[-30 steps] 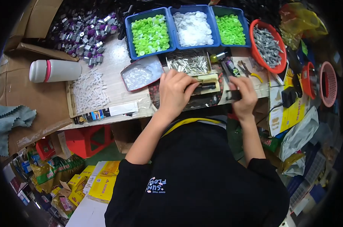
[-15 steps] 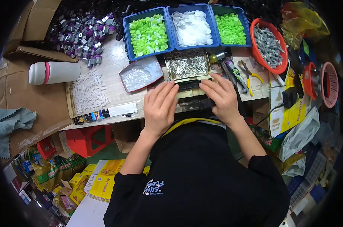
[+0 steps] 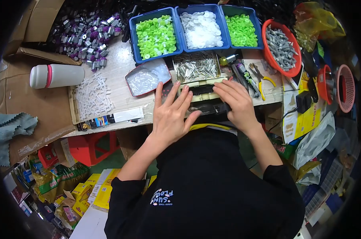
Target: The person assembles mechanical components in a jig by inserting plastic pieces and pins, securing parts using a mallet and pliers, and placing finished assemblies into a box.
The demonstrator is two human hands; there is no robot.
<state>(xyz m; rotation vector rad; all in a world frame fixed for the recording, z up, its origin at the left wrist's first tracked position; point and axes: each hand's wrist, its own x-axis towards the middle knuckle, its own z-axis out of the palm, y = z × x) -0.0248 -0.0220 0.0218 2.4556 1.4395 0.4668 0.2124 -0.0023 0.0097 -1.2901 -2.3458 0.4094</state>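
Note:
A cream-coloured holder with a dark middle lies at the bench's front edge, between my hands. My left hand has its fingers spread, the fingertips at the holder's left end and the thumb stretched out to the side. Stretched fingers of my right hand rest over the holder's right end; its thumb is mostly hidden. I see nothing held in either hand. Just behind the holder, a tin contains many small metal pins. Left of it, a red-rimmed tray holds clear pieces in a whitish mass.
Blue bins of green and white plastic parts stand at the back. A red basin of grey parts and yellow-handled pliers lie right. Purple-and-silver parts, a white bottle and white plastic pieces are left.
My left hand's fingers have spread apart, and its thumb has swung out to the right. My right hand has shifted slightly downward, and more of the holder shows between the hands.

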